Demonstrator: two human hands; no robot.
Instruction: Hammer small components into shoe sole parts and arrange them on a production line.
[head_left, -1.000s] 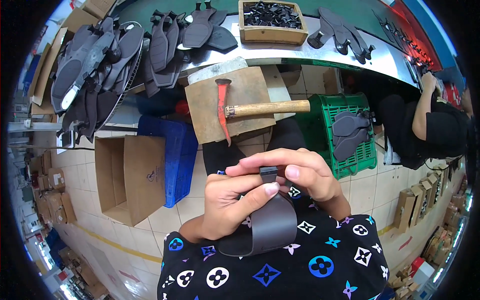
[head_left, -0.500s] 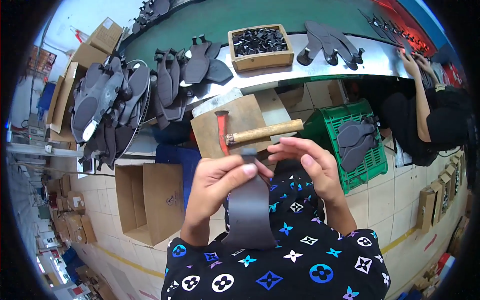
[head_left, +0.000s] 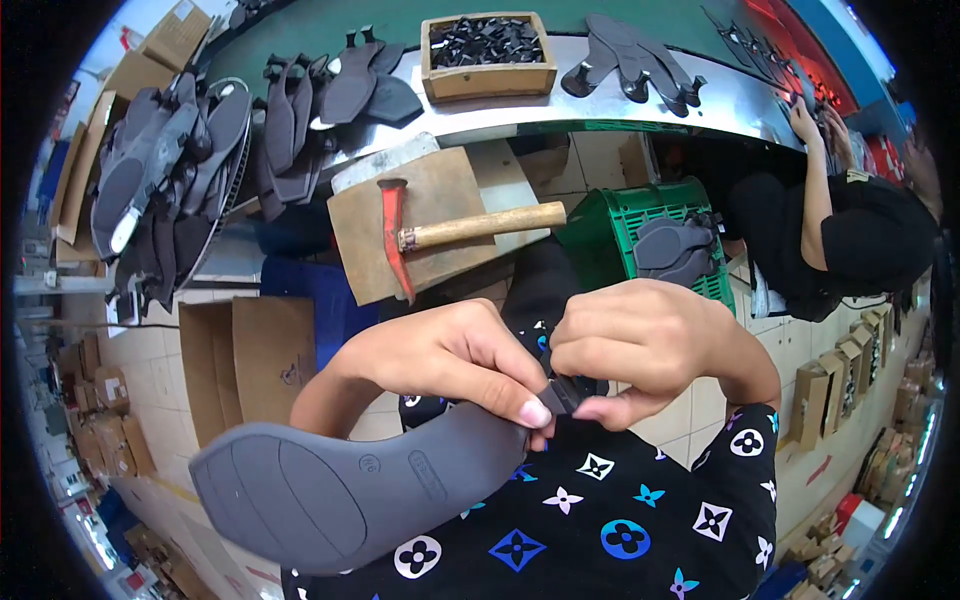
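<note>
The left hand [head_left: 450, 355] has its grip closed on the narrow end of a grey shoe sole [head_left: 340, 490], beside the dark heel [head_left: 562, 395]. The sole is held in front of the patterned shirt [head_left: 620, 500], its wide toe pointing left. The right hand [head_left: 640, 335] bends its fingers at the heel, thumb close by; I cannot tell whether its grip pinches anything. Beyond the hands, a red-headed hammer [head_left: 480, 226] lies on a brown board [head_left: 445, 185], and a wooden box [head_left: 490, 84] of small black pieces sits on the worktop [head_left: 730, 105]
</note>
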